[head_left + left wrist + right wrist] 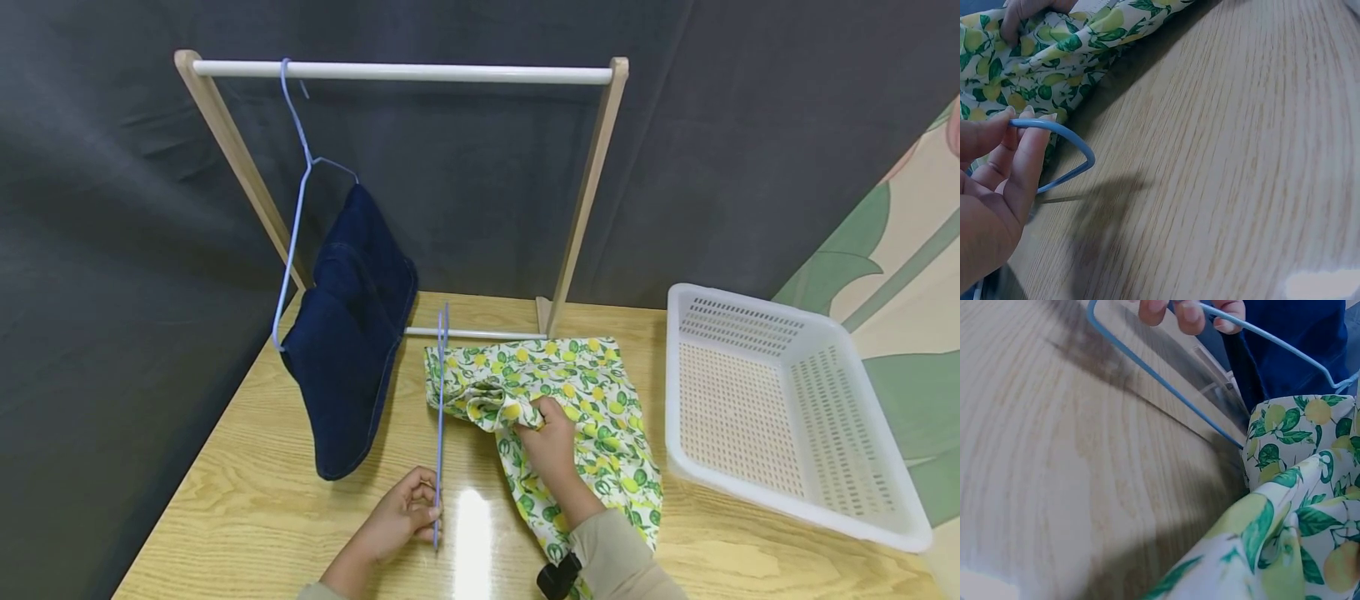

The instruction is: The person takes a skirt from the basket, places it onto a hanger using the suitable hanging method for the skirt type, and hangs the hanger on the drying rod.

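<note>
My left hand (401, 512) pinches the near end of a blue hanger (438, 442) between thumb and fingers. The hanger stands edge-on above the table, and its far part reaches the left portion of a white cloth item with a lemon print (607, 425). In the right wrist view, the hanger's lower bar (1160, 381) passes out of sight behind the cloth's edge; whether it is inside the cloth I cannot tell. My right hand (553, 446) grips a bunched fold of the lemon cloth, the rest of which lies spread on the table.
A rack with a white rail (450, 73) and wooden posts stands at the back. From its left side hangs another blue hanger (296, 233) bearing a dark denim piece (348, 333). A white plastic basket (675, 400) sits at the right, near a patterned wall hanging (915, 275).
</note>
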### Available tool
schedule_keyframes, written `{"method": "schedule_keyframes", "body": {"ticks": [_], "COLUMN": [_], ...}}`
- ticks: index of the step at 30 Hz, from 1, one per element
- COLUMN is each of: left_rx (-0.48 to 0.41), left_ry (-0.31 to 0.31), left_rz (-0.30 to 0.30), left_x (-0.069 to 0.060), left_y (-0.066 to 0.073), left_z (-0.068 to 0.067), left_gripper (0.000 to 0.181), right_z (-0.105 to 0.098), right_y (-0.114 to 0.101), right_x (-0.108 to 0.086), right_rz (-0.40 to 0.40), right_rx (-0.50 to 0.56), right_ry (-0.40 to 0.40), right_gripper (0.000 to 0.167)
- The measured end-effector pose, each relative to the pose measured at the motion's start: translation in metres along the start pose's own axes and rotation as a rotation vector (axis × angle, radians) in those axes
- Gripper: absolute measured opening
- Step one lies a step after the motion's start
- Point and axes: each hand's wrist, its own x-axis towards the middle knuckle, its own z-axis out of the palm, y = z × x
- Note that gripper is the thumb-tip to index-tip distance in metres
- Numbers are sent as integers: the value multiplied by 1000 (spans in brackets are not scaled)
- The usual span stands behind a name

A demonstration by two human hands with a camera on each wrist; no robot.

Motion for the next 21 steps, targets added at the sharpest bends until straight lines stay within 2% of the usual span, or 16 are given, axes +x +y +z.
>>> {"method": "schedule_keyframes", "body": {"ticks": [10, 14, 21], "left_rx": [2, 7, 23], "left_ry": [2, -6, -19], "left_rz": [-20, -20, -26], "left_x": [0, 0, 0], "left_y": [-1, -3, -5], "left_z": [2, 3, 3], "left_gripper": [27, 27, 28], "right_z": [5, 6, 10], "right_y": [4, 7, 13], "right_x": [-3, -5, -9], "right_rz": [130, 198, 202], "right_rx": [-27, 2, -4], "right_ry": [-179, -262, -338], "right_gripper": [21, 18, 14]}}
